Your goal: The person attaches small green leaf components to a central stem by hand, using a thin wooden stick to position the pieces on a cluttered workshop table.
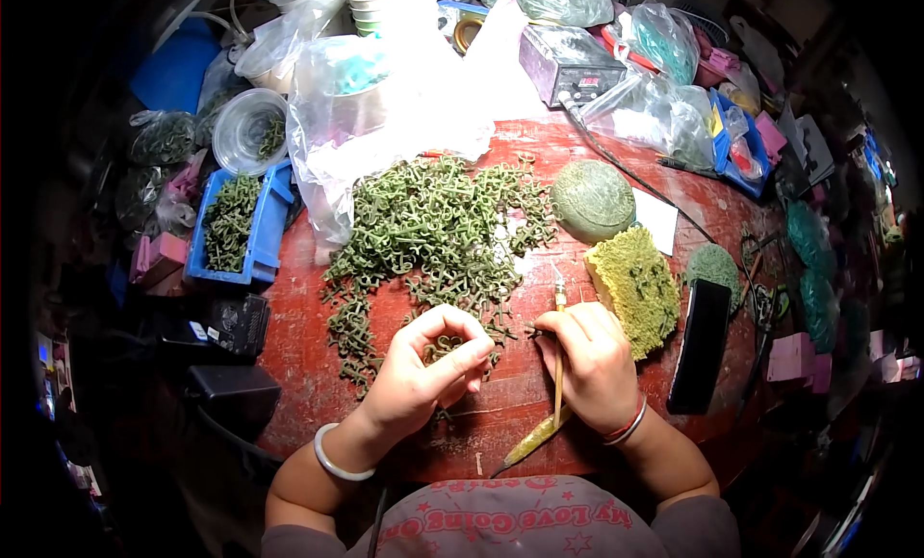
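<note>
My left hand (435,365) is closed in a loose ring, thumb against forefinger. Small curled green-brown pieces (444,347) show inside the ring, seemingly cupped in the palm. In my right hand (595,356) is a slim wooden-handled stick tool (558,373), upright with its pale tip pointing away from me. Beside those fingertips is a tiny dark piece (532,331), apparently pinched. A big heap of curled green pieces (423,226) spreads beyond my left hand. Under my right wrist lies a yellow-wrapped tool (535,441) with a dark thin end.
Right of my right hand are a yellow sponge block (635,288), a round greenish dome (594,200) and a black phone (700,348). A blue bin (273,216) of green pieces stands left. At the back, a control box (570,65) trails a cable across the red table (318,365).
</note>
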